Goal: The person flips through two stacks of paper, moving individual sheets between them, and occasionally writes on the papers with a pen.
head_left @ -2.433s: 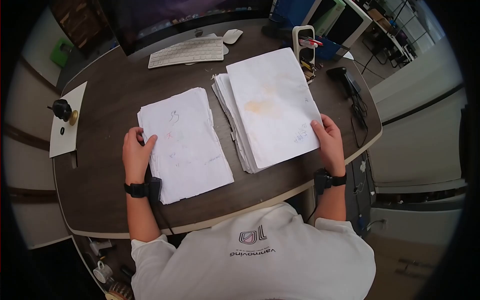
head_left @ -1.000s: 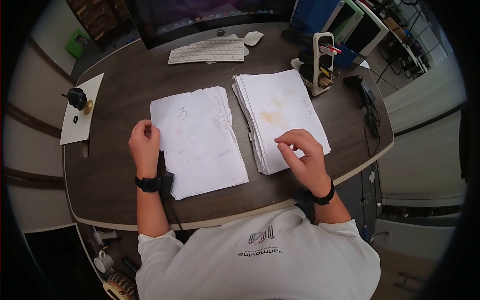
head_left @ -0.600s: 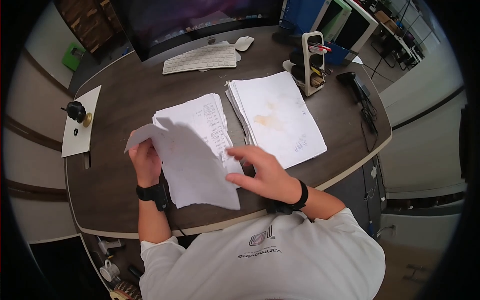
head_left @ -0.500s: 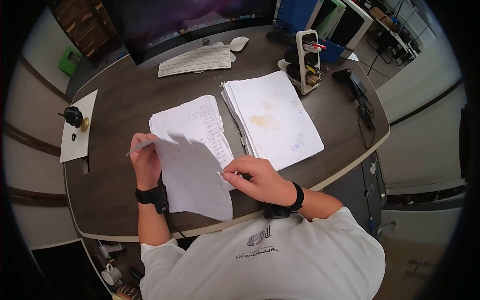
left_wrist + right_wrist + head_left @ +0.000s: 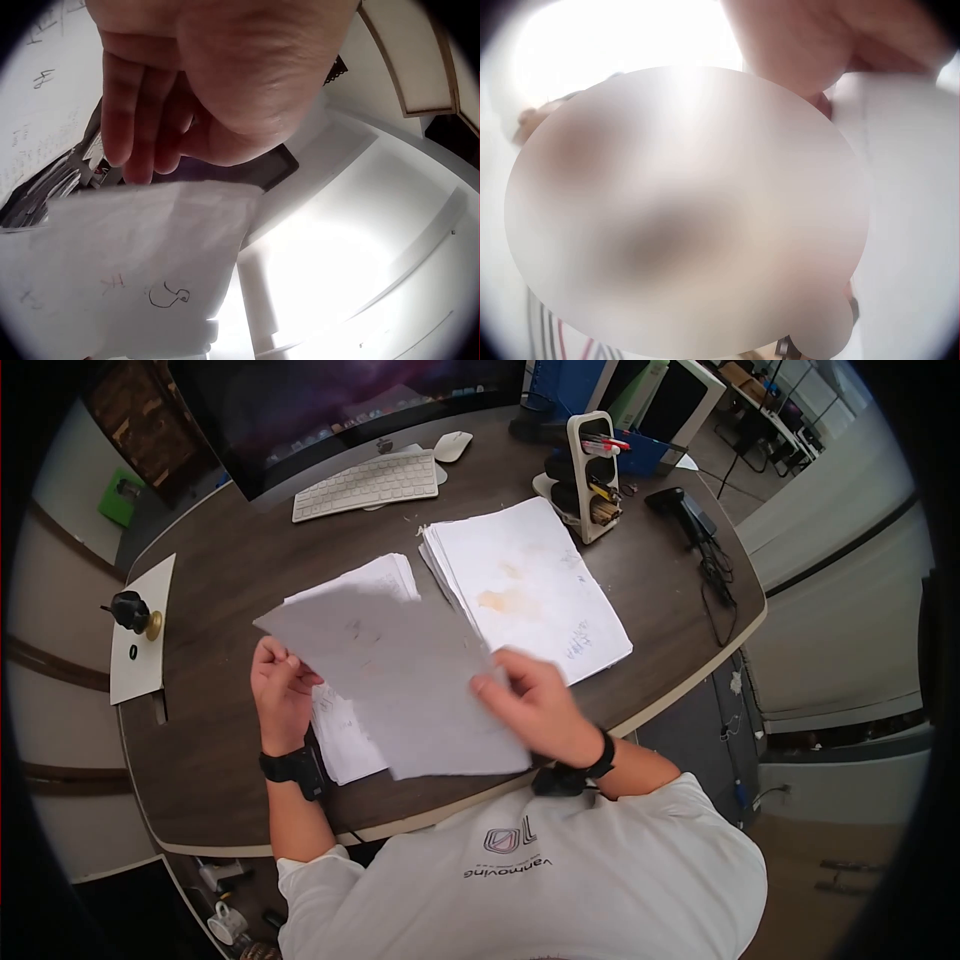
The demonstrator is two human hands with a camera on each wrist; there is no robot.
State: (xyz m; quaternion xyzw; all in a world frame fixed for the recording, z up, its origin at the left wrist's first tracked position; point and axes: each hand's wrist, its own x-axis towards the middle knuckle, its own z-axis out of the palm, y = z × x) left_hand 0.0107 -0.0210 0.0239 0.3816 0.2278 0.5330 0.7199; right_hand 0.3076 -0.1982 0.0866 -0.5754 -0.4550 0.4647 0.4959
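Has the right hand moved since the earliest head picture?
Yes. Against the pen holder, the right hand has moved left and nearer the body, from the right edge of the stained stack to that of the lifted sheet.

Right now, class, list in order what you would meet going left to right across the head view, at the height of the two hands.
White panel → left hand → lifted sheet → right hand → desk's pale edge.
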